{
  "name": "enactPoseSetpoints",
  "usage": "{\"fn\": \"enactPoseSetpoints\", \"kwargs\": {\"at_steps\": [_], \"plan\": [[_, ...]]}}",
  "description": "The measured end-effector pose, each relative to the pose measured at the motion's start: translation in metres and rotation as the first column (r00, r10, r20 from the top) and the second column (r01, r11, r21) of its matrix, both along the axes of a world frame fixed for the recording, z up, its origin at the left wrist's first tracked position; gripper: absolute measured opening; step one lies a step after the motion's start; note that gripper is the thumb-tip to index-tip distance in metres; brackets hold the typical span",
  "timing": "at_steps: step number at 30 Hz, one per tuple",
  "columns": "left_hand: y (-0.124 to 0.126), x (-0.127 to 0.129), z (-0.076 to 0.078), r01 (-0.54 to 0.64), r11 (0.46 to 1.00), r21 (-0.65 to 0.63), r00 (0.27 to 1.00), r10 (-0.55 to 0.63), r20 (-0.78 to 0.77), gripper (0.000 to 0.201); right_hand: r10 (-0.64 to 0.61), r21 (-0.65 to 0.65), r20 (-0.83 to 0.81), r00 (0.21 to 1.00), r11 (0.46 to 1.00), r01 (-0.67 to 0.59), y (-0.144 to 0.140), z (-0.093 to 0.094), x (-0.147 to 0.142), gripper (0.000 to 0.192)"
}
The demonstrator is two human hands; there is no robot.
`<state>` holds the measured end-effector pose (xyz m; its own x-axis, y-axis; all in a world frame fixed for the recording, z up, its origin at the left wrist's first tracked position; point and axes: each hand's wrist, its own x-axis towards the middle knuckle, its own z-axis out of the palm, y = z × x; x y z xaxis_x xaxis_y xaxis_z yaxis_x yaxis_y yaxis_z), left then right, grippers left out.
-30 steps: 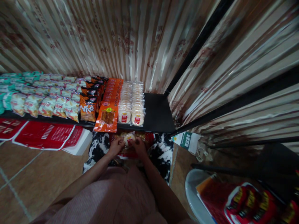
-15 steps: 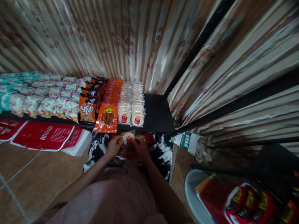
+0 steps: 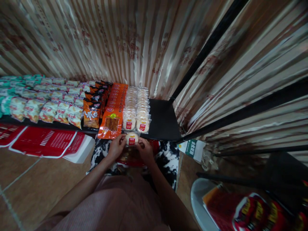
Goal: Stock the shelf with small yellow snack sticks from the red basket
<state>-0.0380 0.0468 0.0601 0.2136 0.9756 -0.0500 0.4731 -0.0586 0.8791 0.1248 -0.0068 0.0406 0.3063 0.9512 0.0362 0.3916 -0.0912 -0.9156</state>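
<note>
Dim, muted light, source out of frame; pale sheen along folds of the striped curtain (image 3: 108, 41). Black shelf (image 3: 163, 120) reads nearly flat dark. Heavy shadow lower right, red packets (image 3: 258, 210) there smeared. Wide-lens stretch toward edges, corners darkened. Small print on the rice-cracker packet (image 3: 132, 140) soft, unreadable

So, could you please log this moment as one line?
left hand: pinches wrapped rice cracker; right hand: pinches its opposite side; place: by front edge of black shelf; nearby: orange stick-snack packet
</note>
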Motion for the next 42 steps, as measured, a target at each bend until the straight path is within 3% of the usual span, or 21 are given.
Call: {"fn": "enactPoseSetpoints", "kwargs": {"at_steps": [8, 19, 42], "plan": [[0.016, 0.004, 0.008, -0.039, 0.998, 0.044, 0.999, 0.039, 0.015, 0.031, -0.090, 0.018, -0.044, 0.995, 0.996, 0.091, 0.025, -0.001, -0.006, 0.024], [0.027, 0.011, 0.013, -0.072, 0.995, 0.065, 0.997, 0.074, -0.024, 0.036, -0.140, 0.053, 0.012, 0.990, 0.989, 0.139, 0.043, 0.014, -0.012, 0.022], [0.030, 0.015, -0.002, -0.116, 0.970, 0.214, 0.991, 0.128, -0.041, 0.037, -0.189, 0.033, 0.110, 0.976, 0.982, 0.186, 0.058, 0.010, -0.021, 0.010]]}}
